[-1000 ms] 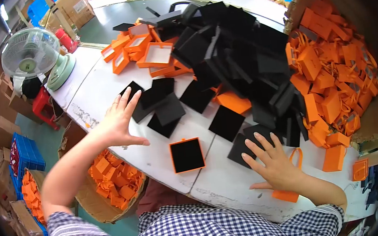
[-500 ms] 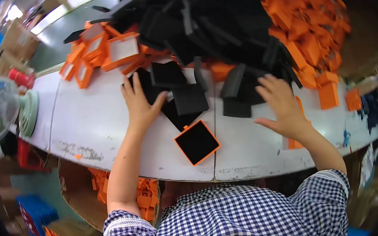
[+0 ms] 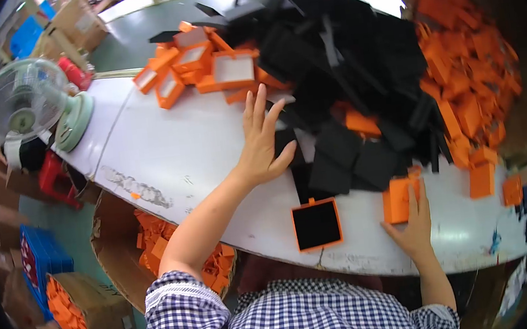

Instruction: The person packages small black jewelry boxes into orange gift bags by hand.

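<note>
My left hand (image 3: 264, 144) is raised with spread fingers beside the left edge of the heap of black pieces (image 3: 355, 58). Lower on the white table, my right hand (image 3: 414, 219) touches the right side of an orange box (image 3: 397, 200), fingers on its edge; whether it grips the box is unclear. Between the hands lies an orange-rimmed square with a black inside (image 3: 317, 224). Flat black pieces (image 3: 337, 157) lie just above that square. Orange boxes with pale insides (image 3: 233, 69) sit beyond my left hand.
A heap of orange boxes (image 3: 469, 78) is at the right. A fan (image 3: 29, 102) stands on the left end of the table (image 3: 164, 136). Below the front edge is a carton (image 3: 114, 244) of orange pieces. A red stool (image 3: 54, 180) stands at the left.
The view has shifted, so the table scene appears further right. My right hand has come down to the orange box. Black pieces between the hands have moved right, toward the heap.
</note>
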`<state>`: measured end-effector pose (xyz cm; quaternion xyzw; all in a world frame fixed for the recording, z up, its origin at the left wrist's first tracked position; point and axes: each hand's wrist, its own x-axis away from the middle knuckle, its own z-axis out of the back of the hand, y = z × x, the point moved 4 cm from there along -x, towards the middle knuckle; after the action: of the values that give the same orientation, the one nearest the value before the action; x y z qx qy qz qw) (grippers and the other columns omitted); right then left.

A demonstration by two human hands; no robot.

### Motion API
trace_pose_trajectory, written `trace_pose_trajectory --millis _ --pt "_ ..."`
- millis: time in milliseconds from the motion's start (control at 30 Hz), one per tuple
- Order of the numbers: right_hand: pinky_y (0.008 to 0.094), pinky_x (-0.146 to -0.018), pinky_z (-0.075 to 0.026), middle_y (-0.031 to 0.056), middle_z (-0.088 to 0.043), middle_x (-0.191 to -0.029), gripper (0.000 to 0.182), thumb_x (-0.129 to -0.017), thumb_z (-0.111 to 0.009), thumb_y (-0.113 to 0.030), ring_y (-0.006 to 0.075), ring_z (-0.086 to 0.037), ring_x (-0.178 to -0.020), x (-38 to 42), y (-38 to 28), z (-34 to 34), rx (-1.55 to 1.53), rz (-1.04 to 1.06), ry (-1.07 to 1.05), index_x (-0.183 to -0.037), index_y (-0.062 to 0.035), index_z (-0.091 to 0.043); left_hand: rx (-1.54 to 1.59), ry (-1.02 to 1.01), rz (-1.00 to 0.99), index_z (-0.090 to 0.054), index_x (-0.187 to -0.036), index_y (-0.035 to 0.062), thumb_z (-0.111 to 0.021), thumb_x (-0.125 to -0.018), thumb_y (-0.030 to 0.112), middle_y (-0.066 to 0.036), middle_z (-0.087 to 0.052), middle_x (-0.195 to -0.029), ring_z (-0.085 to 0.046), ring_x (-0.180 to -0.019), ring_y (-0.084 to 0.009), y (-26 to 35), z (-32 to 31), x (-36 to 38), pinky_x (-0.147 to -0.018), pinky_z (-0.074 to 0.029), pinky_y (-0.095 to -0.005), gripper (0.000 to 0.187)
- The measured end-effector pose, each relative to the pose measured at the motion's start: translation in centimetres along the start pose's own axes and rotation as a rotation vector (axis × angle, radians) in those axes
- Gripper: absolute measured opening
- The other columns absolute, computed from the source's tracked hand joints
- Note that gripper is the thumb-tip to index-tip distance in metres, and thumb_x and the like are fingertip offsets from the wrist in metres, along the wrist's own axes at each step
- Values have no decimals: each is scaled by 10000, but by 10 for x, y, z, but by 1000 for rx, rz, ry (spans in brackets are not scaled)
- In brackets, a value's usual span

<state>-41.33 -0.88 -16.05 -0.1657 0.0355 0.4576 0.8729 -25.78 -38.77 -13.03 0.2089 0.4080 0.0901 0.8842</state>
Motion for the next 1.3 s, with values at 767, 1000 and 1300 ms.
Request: trace_pose_trajectory --millis 767,1000,1300 --pt "568 -1061 -406 342 -284 -1571 1175 -583 -933 -464 516 -425 -1344 -2 13 -9 23 55 -52 -1526 -72 -351 148 -136 871 -595 -1340 59 -563 -978 255 -12 -653 -1196 -595 -1106 -133 -426 204 6 -970 -458 -285 413" --pt "584 -1052 -412 350 -329 -1549 1054 -657 -899 -417 531 -445 -1321 -5 9 -10 -4 119 90 -1498 -34 -392 -561 -39 916 -527 -1345 -41 -685 -893 498 -264 -530 -1381 -482 -1286 -423 -266 168 60 -1134 -352 -482 721" --pt "499 -1098 -430 268 -368 -1554 915 -670 -872 -272 437 -461 -1355 9 -7 32 -281 176 127 -1424 -31 -412 3 -312 225 -275 -1580 15 -797 -828 467 -258 -235 -1642 -213 -1534 -410 68 108 75 -1224 -217 -530 1021"
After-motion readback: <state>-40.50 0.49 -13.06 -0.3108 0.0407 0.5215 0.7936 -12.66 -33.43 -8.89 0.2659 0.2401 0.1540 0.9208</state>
